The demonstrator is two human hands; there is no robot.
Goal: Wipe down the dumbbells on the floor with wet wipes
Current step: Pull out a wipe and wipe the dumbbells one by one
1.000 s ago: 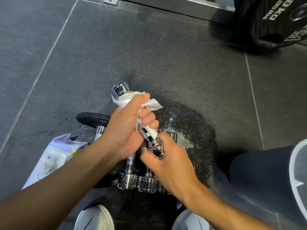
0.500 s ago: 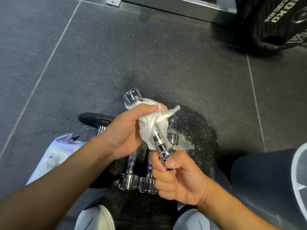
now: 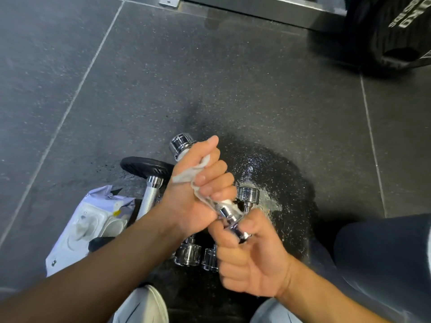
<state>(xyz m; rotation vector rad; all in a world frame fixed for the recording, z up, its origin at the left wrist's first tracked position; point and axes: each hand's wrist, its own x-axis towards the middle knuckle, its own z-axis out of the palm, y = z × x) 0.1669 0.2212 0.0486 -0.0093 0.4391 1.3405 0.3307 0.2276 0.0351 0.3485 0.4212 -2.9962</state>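
Single view: head-worn wide-angle camera, above scene, facing forward and steeply down at floor (image 3: pixel 163 78). Close to both hands; forearms enter from bottom edge. No second view.

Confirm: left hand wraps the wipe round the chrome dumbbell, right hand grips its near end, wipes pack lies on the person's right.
One slip: the head view shows the wipes pack lying on the person's left. The left hand does wrap the wipe round the chrome dumbbell, and the right hand grips its near end.
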